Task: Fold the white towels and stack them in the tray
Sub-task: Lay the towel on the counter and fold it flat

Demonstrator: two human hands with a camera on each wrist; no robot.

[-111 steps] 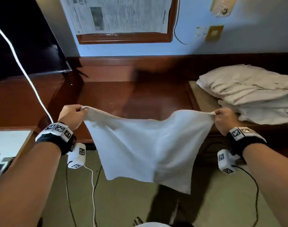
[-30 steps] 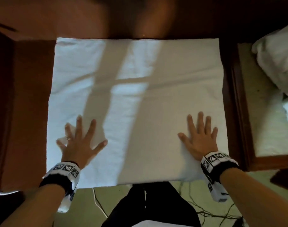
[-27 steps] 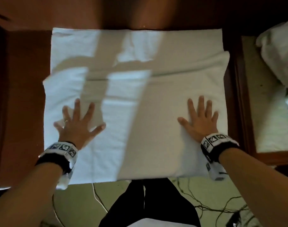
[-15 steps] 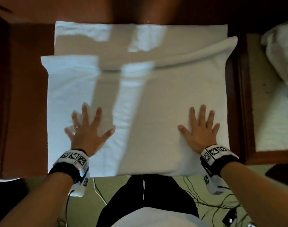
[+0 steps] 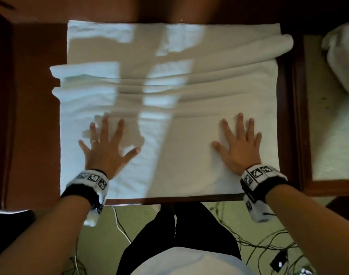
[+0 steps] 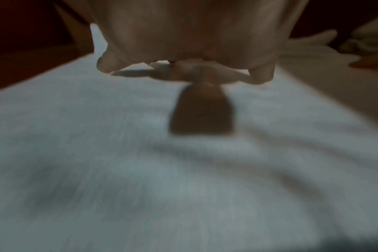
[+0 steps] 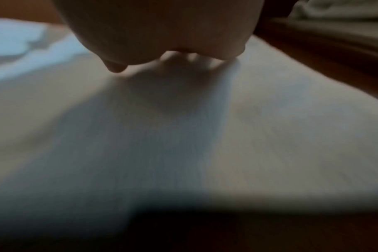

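A dark reddish-brown wooden desk top (image 5: 34, 116) fills most of the head view, its near edge running just beyond the person's legs. Spread over it lies a large white terry-cloth towel (image 5: 199, 120), reaching from the near edge to the far side of the desk; across its middle the cloth is bunched into several long ridges running left to right, and at the far right one fold bulges into a soft roll. To the right of the desk stands a wooden-framed tray with a pale liner (image 5: 328, 124), and on its far right part rests a heap of rumpled white towels (image 5: 342, 56), cut off by the picture's edge.

The left hand (image 5: 105, 149) lies flat on the near left part of the towel, fingers spread wide, a ring on one finger. The right hand (image 5: 239, 147) lies flat on the near right part, fingers straight and slightly fanned. Both wrists carry black bands with white marker-printed blocks. The wrist views are blurred, showing only palm and white cloth beneath. Thin cables (image 5: 268, 247) trail over the greenish floor near the person's feet.
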